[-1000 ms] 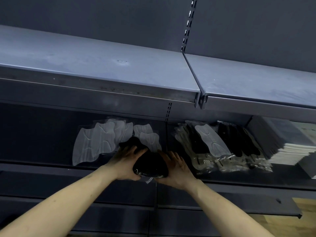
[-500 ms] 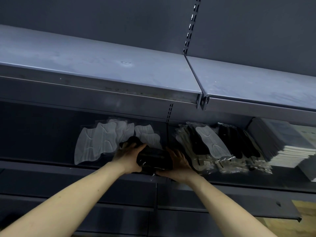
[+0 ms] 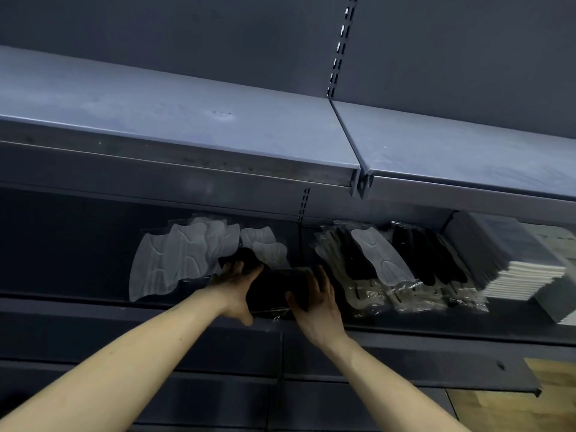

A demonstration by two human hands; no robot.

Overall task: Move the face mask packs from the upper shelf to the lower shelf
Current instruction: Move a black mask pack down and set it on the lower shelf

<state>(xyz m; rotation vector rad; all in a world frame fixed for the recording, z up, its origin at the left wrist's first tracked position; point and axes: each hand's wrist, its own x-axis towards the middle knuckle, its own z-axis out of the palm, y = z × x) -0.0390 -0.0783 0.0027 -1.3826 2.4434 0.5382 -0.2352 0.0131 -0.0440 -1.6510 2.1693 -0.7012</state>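
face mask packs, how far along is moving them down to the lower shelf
Done: the upper shelf looks bare, and white packs plus a mixed pile lie on the lower shelf. In hand: left hand and right hand hold a black pack at its edge. Left: setting it down.

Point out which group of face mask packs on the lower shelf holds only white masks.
The fanned white packs left of both hands; the leaning row on the right mixes black and white.

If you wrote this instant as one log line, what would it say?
step: setting down | item: black mask pack | left hand: holds it | right hand: holds it | place: lower shelf | upper shelf: bare
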